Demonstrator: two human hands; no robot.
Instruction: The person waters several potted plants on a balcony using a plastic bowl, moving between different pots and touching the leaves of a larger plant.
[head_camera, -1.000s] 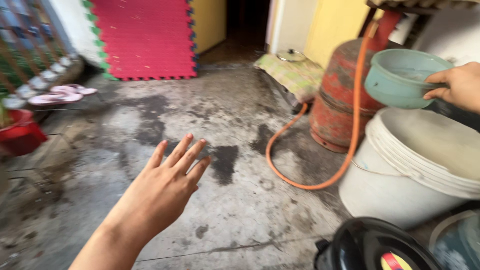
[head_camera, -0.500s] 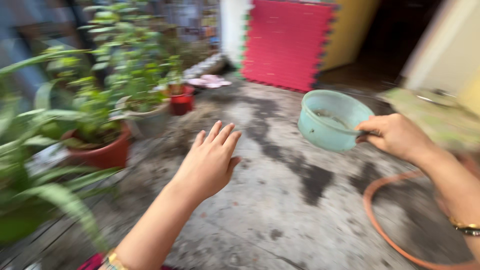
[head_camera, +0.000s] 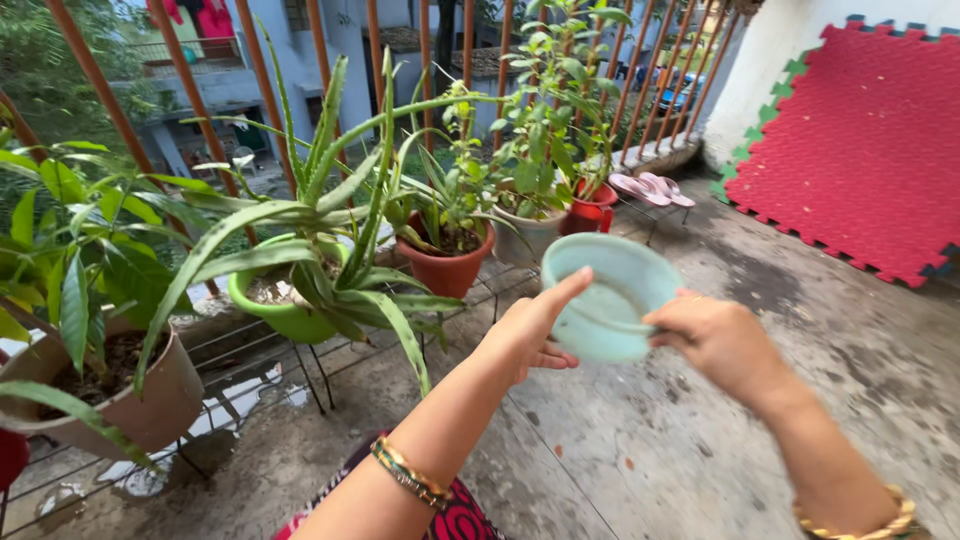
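Observation:
My right hand (head_camera: 722, 343) grips the rim of a pale teal plastic bowl (head_camera: 606, 294), which holds a little water and is held out over the concrete floor. My left hand (head_camera: 532, 331) is open beside the bowl, its fingertips at the bowl's left rim. Just beyond the bowl stand potted plants: an aloe in a green pot (head_camera: 283, 305), a leafy plant in a terracotta pot (head_camera: 448, 266) and a tall one in a grey pot (head_camera: 528, 233). Both wrists wear gold bangles.
A large terracotta pot (head_camera: 120, 392) with broad leaves sits at the left on a wire rack (head_camera: 270, 365). A small red pot (head_camera: 594, 212), pink sandals (head_camera: 652, 187), brown railing bars (head_camera: 193, 95) and a red foam mat (head_camera: 860, 130) against the wall lie beyond.
My view has swung left from the gas cylinder and bucket to the potted plants. The bowl came along in my right hand, and my left hand moved in to its rim.

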